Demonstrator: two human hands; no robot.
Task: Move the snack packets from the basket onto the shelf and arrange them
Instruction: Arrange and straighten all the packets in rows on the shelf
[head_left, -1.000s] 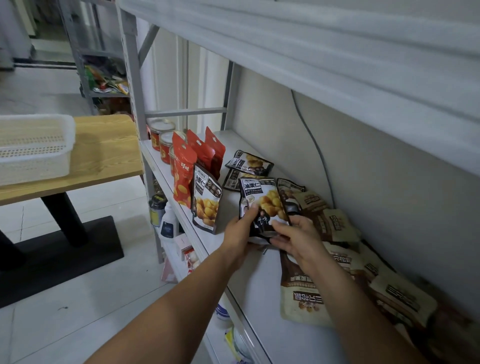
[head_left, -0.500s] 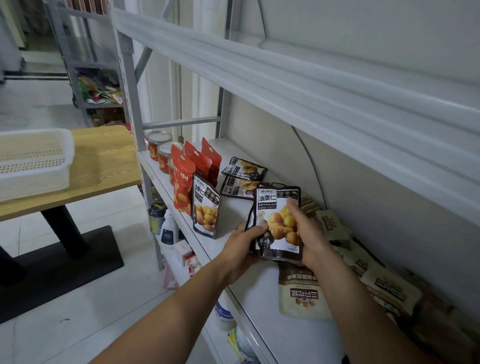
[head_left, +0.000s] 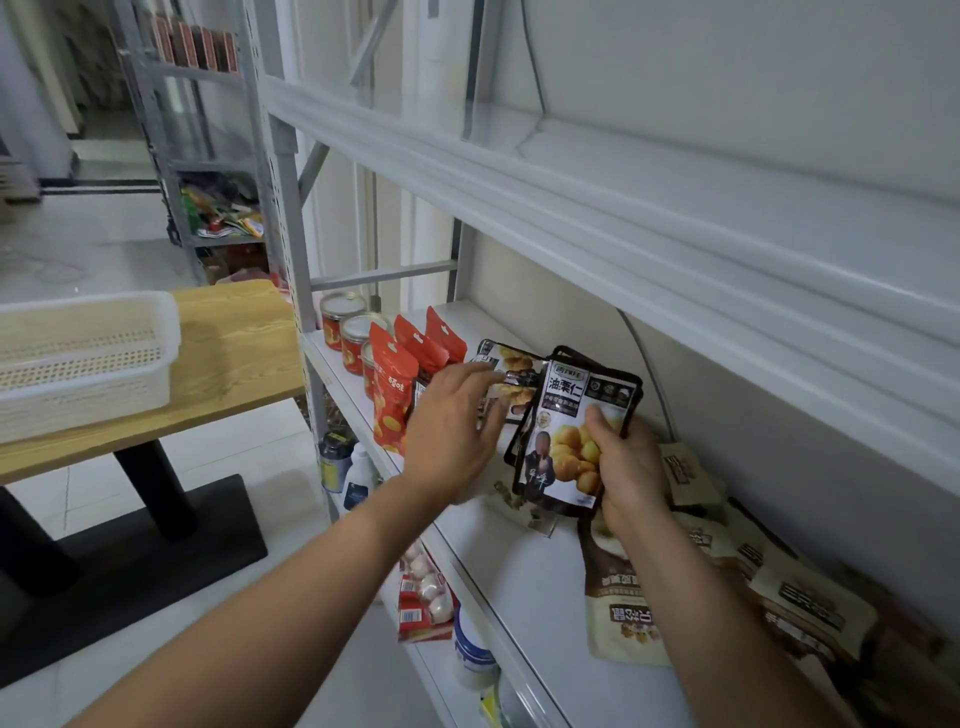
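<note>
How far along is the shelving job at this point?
Moving looks nearly done: the basket shows no packets in its visible part, and red packets stand on the shelf. The right hand grips black chestnut packets; the left hand reaches beside them. Beige packets lie flat, unarranged.

The shelf (head_left: 524, 577) has one bare white strip, along its front edge from under my left hand (head_left: 452, 431) toward its near end; my fingers could pass there. At the shelf's left end red packets (head_left: 392, 400) stand upright in a row, with jars (head_left: 337, 322) beyond them, closing that side. Along the shelf's back wall dark packets (head_left: 511, 364) and brown packets (head_left: 810, 608) cover the board, and a beige packet (head_left: 618, 618) lies out toward its middle. Above the shelf the upper beam (head_left: 597, 223) caps the headroom. The black packet (head_left: 571, 436) gripped in my right hand (head_left: 631, 473) stands across the shelf's middle.
</note>
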